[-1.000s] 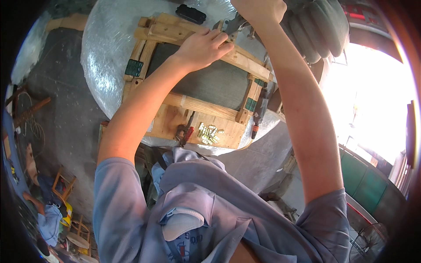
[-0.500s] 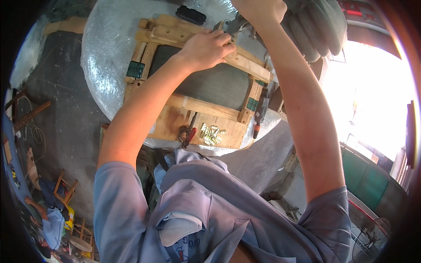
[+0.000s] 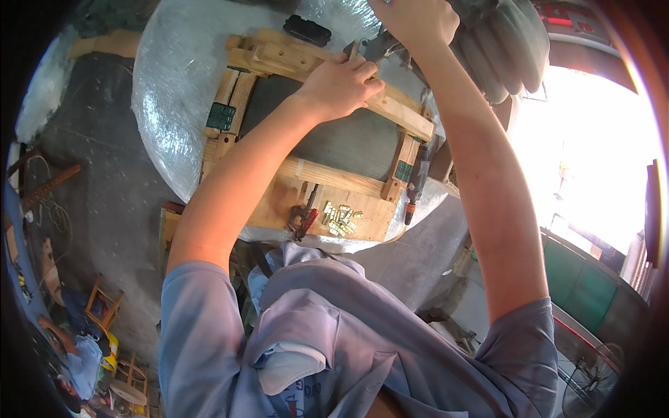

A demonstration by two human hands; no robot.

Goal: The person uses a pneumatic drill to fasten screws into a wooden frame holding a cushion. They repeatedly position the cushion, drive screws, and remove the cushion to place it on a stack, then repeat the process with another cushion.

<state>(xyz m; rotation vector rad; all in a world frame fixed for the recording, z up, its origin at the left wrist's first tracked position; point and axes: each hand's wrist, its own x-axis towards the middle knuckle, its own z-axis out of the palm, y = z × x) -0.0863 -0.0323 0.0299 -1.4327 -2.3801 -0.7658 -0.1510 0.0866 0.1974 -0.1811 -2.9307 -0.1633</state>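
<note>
My left hand (image 3: pixel 341 85) is closed over the far rail of a wooden frame (image 3: pixel 331 171), its fingers curled on the wood. This frame has a dark grey panel (image 3: pixel 348 139) in its middle and lies on a plywood board (image 3: pixel 268 219). Beyond the rail, my right hand (image 3: pixel 420 26) grips a dark grey power tool (image 3: pixel 380 47), partly hidden by the hand. The tool's nose end is close to the left hand's knuckles. Small brass-coloured metal pieces (image 3: pixel 340 219) lie in a pile on the board, beside a red-handled clamp (image 3: pixel 304 219).
A black slim power tool (image 3: pixel 417 182) with an orange end lies right of the frame. Plastic-wrapped round tabletop (image 3: pixel 164 118) spreads underneath. A black case (image 3: pixel 306 30) sits at the far side. Grey bulky forms (image 3: pixel 498 52) stand far right. Another person (image 3: pixel 85 359) is at lower left.
The frame and board appear slightly lower and farther right in the picture. My left hand has shifted a little the same way, still on the rail. My right hand still holds the tool.
</note>
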